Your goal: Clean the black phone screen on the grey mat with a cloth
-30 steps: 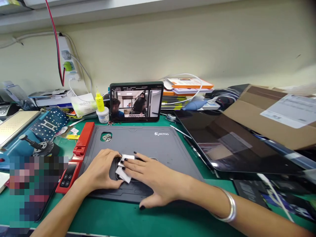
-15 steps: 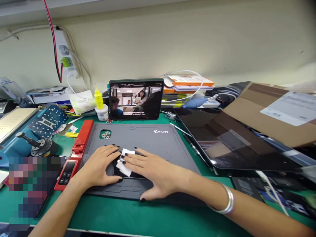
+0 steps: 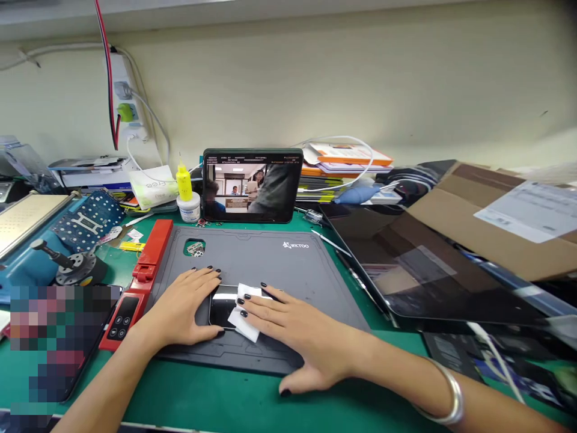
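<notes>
A black smartphone (image 3: 222, 308) lies flat on the grey work mat, its right part covered. My left hand (image 3: 189, 307) rests at the phone's left end, the fingers by the far edge and the thumb by the near edge, holding it in place. A folded white wipe (image 3: 247, 328) lies on the phone's right half. My right hand (image 3: 288, 328) presses it down under outstretched fingers, with the thumb held out to the side over the green table.
The grey mat (image 3: 252, 252) has a red device (image 3: 124, 313) along its left side. Behind it stand a tablet (image 3: 252, 186) playing a video and a yellow bottle (image 3: 183, 183) on a white jar. At right are a dark screen panel (image 3: 387, 258) and a cardboard box (image 3: 455, 210).
My right hand has slid the wipe rightward along the phone, uncovering more of the dark glass on the left. My left hand stays at the phone's left end.
</notes>
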Demonstrator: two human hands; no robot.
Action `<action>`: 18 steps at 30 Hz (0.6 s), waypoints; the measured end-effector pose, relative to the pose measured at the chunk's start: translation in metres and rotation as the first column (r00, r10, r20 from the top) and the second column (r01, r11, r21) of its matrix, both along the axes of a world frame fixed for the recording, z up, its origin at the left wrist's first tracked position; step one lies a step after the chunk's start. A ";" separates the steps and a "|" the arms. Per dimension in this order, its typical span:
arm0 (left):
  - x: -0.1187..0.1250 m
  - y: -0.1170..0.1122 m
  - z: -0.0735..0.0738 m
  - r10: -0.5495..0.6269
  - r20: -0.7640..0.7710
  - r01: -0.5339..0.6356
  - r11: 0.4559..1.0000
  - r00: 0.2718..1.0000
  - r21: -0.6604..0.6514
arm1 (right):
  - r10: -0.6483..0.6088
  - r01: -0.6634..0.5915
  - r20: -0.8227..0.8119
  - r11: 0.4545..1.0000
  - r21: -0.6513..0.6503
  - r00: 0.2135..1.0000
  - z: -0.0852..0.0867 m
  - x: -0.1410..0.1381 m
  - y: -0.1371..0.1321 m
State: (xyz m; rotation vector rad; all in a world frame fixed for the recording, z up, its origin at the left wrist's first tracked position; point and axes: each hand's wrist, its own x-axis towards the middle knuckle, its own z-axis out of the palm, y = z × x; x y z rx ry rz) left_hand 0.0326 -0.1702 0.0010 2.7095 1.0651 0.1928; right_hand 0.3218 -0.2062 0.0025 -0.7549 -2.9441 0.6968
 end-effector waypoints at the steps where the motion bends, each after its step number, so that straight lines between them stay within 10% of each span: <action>1: 0.000 0.000 0.000 0.002 0.002 -0.002 1.000 1.000 -0.001 | -0.013 0.013 -0.002 1.000 0.004 1.000 -0.002 -0.002 0.000; 18: 0.008 -0.001 -0.015 -0.024 0.103 0.022 1.000 0.994 0.020 | -0.073 0.074 0.060 0.997 -0.017 0.995 0.008 -0.010 -0.003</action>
